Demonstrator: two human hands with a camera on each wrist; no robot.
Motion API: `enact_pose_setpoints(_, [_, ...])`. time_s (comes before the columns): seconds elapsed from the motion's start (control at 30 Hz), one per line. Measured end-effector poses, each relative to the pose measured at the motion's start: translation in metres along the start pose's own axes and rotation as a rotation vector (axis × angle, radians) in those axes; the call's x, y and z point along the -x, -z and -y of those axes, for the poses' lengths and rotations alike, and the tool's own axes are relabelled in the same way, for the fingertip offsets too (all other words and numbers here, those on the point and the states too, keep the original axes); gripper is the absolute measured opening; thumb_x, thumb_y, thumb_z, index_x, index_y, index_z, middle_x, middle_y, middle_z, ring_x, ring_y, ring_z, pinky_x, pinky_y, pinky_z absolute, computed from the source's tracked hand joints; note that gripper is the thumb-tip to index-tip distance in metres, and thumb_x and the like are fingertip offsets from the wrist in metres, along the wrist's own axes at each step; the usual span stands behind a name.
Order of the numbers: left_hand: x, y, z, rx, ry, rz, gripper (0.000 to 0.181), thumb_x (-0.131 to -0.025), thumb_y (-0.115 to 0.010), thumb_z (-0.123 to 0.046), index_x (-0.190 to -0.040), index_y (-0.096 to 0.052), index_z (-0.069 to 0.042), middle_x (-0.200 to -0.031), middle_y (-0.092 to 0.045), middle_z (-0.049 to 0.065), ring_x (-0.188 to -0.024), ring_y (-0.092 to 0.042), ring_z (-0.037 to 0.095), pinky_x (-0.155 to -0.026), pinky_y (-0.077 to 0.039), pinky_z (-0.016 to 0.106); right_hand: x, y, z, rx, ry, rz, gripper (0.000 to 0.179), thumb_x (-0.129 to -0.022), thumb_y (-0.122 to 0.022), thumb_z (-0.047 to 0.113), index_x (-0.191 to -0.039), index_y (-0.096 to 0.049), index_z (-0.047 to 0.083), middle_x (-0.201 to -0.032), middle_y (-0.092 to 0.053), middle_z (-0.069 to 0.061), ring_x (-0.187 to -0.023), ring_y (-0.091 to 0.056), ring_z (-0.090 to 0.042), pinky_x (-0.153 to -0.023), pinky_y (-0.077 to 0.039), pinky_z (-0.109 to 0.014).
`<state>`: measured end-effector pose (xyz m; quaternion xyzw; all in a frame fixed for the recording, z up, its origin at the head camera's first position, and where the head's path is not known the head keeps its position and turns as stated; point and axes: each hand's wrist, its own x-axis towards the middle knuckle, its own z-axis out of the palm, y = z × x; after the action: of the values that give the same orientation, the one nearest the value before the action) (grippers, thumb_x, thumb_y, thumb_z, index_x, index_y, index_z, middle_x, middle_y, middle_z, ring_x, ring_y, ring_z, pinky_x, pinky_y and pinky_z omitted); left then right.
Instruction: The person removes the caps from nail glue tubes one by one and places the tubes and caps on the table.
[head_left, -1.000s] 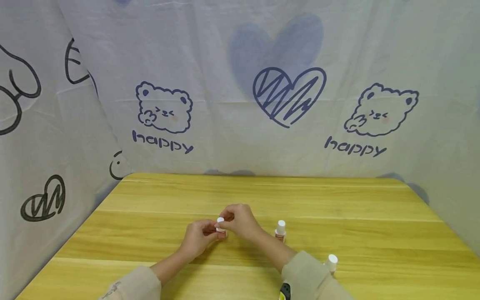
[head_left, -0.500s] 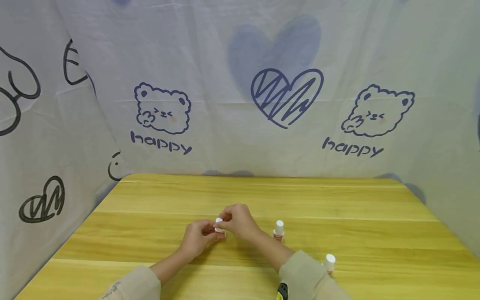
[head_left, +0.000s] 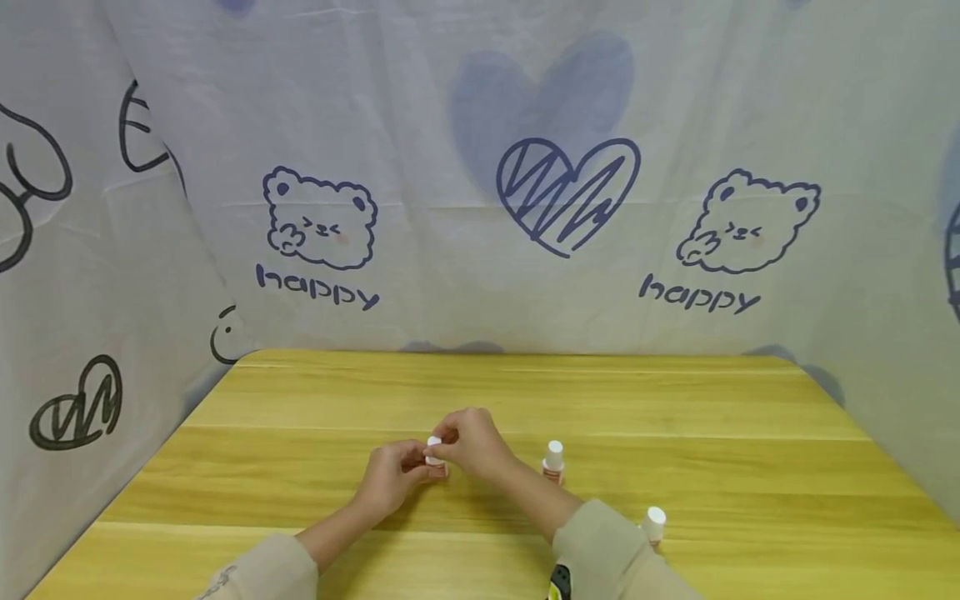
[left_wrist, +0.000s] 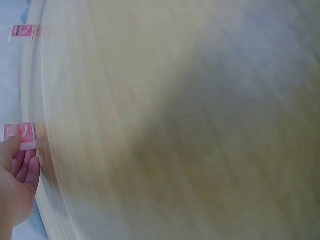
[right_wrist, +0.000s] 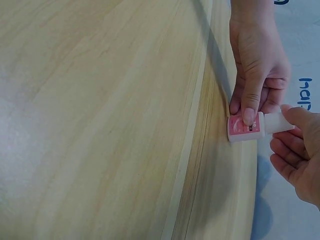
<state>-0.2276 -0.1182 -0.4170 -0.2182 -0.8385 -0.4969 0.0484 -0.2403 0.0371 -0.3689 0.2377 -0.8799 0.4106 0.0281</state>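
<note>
A pale cloth (head_left: 450, 321) printed with hearts, bears and the word "happy" hangs behind and to the left of the wooden tabletop (head_left: 315, 404). The tabletop's far edge meets it well ahead of my hands, and its left edge slants away well apart from my left forearm. Wood grain stretches forward and to both sides, room enough to move my elbows; on my right, two bottles take up some of it.

My left hand (head_left: 390, 477) holds a small white bottle (right_wrist: 245, 131) upright, thumb pressed on its pink label and fingers behind. My right hand (head_left: 474, 446) closes narrowly, pinching the white cap (right_wrist: 277, 123) between thumb and finger. The cap sits on the bottle; whether it is tight or loose I can't tell, and the opaque walls hide what is inside.

Near my right forearm stands a second bottle (head_left: 552, 468), capped; a third bottle (head_left: 655, 527), also capped, is partly hidden by my right sleeve (head_left: 607, 542).

Against half a second ago, the head view has slid slightly, carrying everything a little to the left; both my grips are the same.
</note>
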Motion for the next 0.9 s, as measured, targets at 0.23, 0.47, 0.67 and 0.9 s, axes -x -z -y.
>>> enact_pose_setpoints(0.23, [-0.0003,0.0004,0.0026,-0.005,-0.026,0.001,0.016,-0.079,-0.068,-0.003,-0.092,-0.067,0.007,-0.085,-0.071,0.018,-0.076,-0.070,0.024,-0.066,-0.056,0.019,-0.0015,-0.0002,0.0001,-0.005,0.013,0.013,0.008,-0.079,-0.072,0.006,-0.082,-0.071,-0.002,-0.078,-0.071,-0.011,-0.067,-0.059,-0.009,-0.057,-0.047,-0.013])
enact_pose_setpoints(0.47, [-0.0003,0.0016,-0.0003,-0.008,-0.029,-0.005,0.015,-0.079,-0.068,-0.001,-0.091,-0.067,0.008,-0.086,-0.071,0.019,-0.076,-0.070,0.026,-0.067,-0.056,0.019,-0.0025,-0.0001,-0.0001,0.007,0.040,0.017,0.008,-0.080,-0.071,0.005,-0.084,-0.071,-0.003,-0.077,-0.071,-0.011,-0.067,-0.061,-0.011,-0.057,-0.047,-0.013])
enact_pose_setpoints(0.67, [0.0000,0.0040,-0.0047,-0.003,-0.034,0.002,0.017,-0.080,-0.067,-0.002,-0.092,-0.067,0.009,-0.086,-0.071,0.020,-0.076,-0.070,0.028,-0.066,-0.056,0.023,-0.0023,0.0009,0.0001,0.005,0.058,0.024,0.007,-0.080,-0.071,0.003,-0.083,-0.071,-0.004,-0.075,-0.070,-0.011,-0.063,-0.057,-0.008,-0.055,-0.046,-0.013])
enact_pose_setpoints(0.9, [-0.0006,0.0035,-0.0025,-0.005,-0.010,0.020,0.016,-0.079,-0.068,-0.003,-0.092,-0.068,0.007,-0.086,-0.071,0.019,-0.077,-0.070,0.025,-0.066,-0.055,0.019,-0.0024,0.0017,-0.0002,0.019,0.060,0.049,0.007,-0.081,-0.069,0.003,-0.085,-0.071,-0.003,-0.076,-0.070,-0.011,-0.065,-0.058,-0.009,-0.055,-0.046,-0.014])
